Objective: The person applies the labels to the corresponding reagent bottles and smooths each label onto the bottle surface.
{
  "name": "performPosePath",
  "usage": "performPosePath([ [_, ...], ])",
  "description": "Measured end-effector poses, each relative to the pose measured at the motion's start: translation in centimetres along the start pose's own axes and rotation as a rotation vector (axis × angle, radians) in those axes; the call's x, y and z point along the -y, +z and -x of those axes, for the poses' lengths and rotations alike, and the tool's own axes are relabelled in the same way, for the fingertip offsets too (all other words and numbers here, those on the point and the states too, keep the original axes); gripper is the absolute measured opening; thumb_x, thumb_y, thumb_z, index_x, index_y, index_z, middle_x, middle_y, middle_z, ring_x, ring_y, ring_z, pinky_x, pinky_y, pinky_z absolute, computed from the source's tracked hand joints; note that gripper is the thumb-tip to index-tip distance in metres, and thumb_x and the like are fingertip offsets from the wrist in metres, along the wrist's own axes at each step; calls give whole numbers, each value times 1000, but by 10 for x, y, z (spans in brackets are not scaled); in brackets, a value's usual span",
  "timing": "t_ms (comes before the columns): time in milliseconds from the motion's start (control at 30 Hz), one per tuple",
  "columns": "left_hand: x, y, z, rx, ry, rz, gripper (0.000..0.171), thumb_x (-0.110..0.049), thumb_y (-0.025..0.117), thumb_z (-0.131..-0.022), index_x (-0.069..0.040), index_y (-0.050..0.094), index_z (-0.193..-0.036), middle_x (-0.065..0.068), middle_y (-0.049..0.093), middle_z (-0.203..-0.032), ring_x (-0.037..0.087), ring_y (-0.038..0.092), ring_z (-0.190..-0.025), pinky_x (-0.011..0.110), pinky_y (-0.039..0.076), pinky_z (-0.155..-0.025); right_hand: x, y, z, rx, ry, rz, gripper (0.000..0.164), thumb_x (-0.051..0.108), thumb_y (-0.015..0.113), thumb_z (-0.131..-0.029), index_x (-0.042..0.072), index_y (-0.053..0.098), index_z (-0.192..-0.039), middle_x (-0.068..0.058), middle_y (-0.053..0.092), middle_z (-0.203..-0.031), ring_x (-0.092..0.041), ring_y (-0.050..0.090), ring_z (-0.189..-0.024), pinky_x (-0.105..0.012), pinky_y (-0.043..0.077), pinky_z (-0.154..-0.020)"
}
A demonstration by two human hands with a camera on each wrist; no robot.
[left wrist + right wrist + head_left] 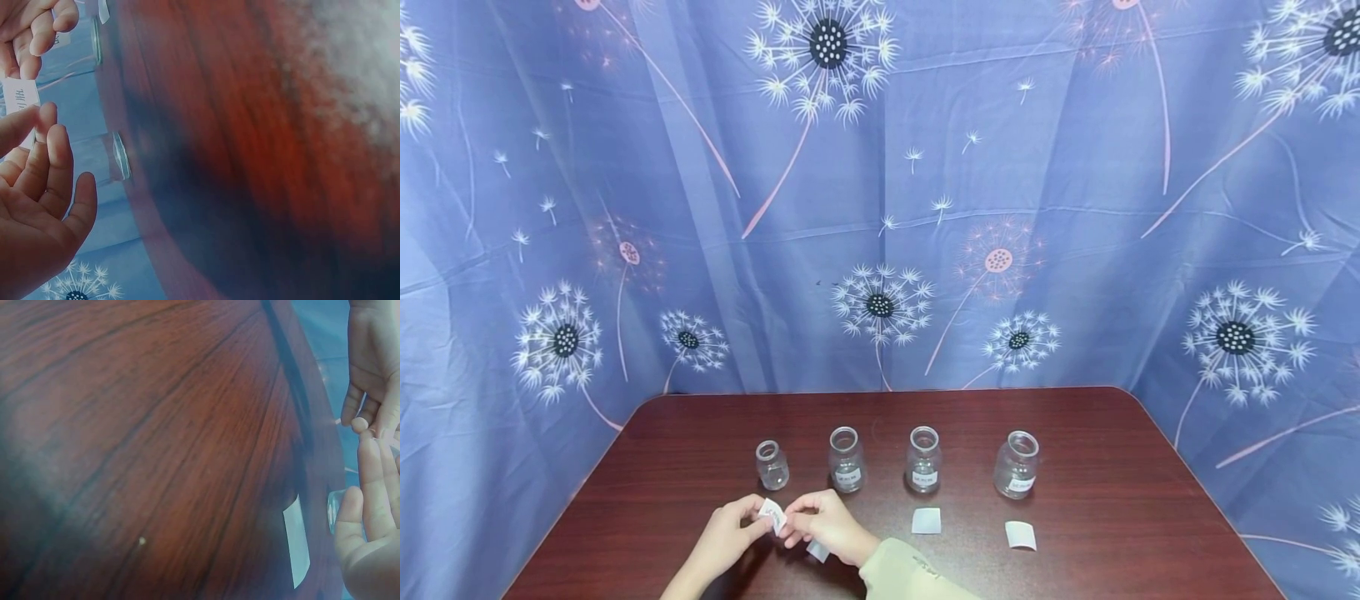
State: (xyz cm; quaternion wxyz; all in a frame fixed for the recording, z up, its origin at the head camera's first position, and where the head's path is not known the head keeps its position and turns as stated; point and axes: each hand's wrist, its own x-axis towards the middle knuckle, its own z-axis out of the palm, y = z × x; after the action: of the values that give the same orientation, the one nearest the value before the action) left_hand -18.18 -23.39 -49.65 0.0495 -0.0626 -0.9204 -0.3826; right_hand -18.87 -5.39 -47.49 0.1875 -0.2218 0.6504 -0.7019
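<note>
A small white label [772, 514] with dark print is held up between the two hands. My left hand [730, 533] pinches it between thumb and index finger. At its other edge are the thumb and fingertips of my right hand [829, 525], pinching it there. In the left wrist view the label [20, 94] shows its printed side, and the left hand's other fingers [59, 156] are spread loosely. Just behind the hands stands the smallest glass jar [772, 467], which shows no label. A white paper piece [817, 550] is partly hidden under the right hand.
Farther right stand three open glass jars, each with a white label: one [847, 458], another [923, 458], and a wider one [1017, 465]. White paper squares lie on the dark red table before them, one [927, 521] and another [1020, 535]. A blue dandelion-print curtain [880, 250] hangs behind.
</note>
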Motion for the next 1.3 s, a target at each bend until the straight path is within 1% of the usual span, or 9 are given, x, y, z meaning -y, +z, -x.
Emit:
performPosePath([
  [233, 1, 0, 0, -6, 0, -2, 7, -17, 67, -73, -16, 60, -77, -10, 61, -64, -2, 48, -61, 19, 38, -57, 0, 0, 0, -9, -3, -1, 20, -3, 48, -81, -20, 53, -90, -43, 54, -81, -59, 50, -75, -20, 36, -51],
  [467, 3, 0, 1, -3, 33, 5, 8, -16, 67, -73, -15, 60, -76, -9, 61, -65, -3, 51, -64, 20, 39, -59, 1, -1, 1, -8, -8, -2, 21, -4, 46, -79, -21, 53, -90, -44, 54, -81, -60, 49, -75, -19, 36, -51],
  [667, 2, 0, 1, 2, 22, 17, 8, -16, 67, -73, -14, 60, -75, -9, 60, -64, -3, 50, -63, 19, 39, -58, -16, -3, -6, -2, -6, -12, 20, -5, 46, -79, -21, 53, -89, -43, 54, -80, -59, 51, -72, -23, 42, -51],
  [800, 0, 1, 2, -10, -6, 27, 10, -15, 67, -73, -13, 60, -79, -7, 62, -67, -2, 51, -64, 19, 40, -59, -28, -5, -11, -11, -10, 6, 19, -3, 49, -79, -17, 56, -88, -40, 57, -78, -51, 56, -66, -23, 43, -51],
  [933, -4, 1, 2, -103, -25, 36, 22, -9, 70, -70, -10, 59, -89, -3, 62, -75, -3, 50, -61, 18, 40, -55, -33, -6, -13, -43, -23, 23, 17, -1, 51, -79, -15, 57, -86, -38, 58, -76, -34, 59, -56, -24, 43, -48],
  [1067, -9, 2, 2, -295, 56, -52, 29, -6, 75, -62, -9, 55, -83, -5, 53, -71, -4, 41, -56, 18, 35, -50, -35, -7, -14, -89, -31, 26, 15, -3, 51, -77, -15, 57, -84, -38, 57, -73, -13, 54, -51, -40, 50, -53],
  [1133, -11, 2, 1, -370, 102, -96, 30, -5, 76, -59, -11, 53, -77, -9, 48, -66, -5, 37, -54, 17, 32, -49, -35, -7, -14, -109, -29, 29, 15, -4, 50, -76, -15, 58, -84, -38, 57, -73, -9, 52, -50, -46, 50, -56],
  [1200, -13, 4, 1, -397, 144, -113, 31, -4, 76, -57, -14, 51, -72, -13, 45, -61, -5, 36, -52, 17, 32, -47, -35, -7, -15, -124, -23, 40, 15, -5, 50, -75, -15, 58, -83, -38, 57, -73, -8, 51, -50, -45, 50, -56],
  [1300, -16, 6, 2, -342, 168, -126, 29, -6, 76, -59, -21, 52, -68, -19, 44, -57, -7, 35, -50, 16, 32, -47, -35, -8, -15, -129, -23, 58, 15, -7, 49, -75, -17, 57, -82, -39, 57, -73, -13, 52, -50, -43, 50, -55],
])
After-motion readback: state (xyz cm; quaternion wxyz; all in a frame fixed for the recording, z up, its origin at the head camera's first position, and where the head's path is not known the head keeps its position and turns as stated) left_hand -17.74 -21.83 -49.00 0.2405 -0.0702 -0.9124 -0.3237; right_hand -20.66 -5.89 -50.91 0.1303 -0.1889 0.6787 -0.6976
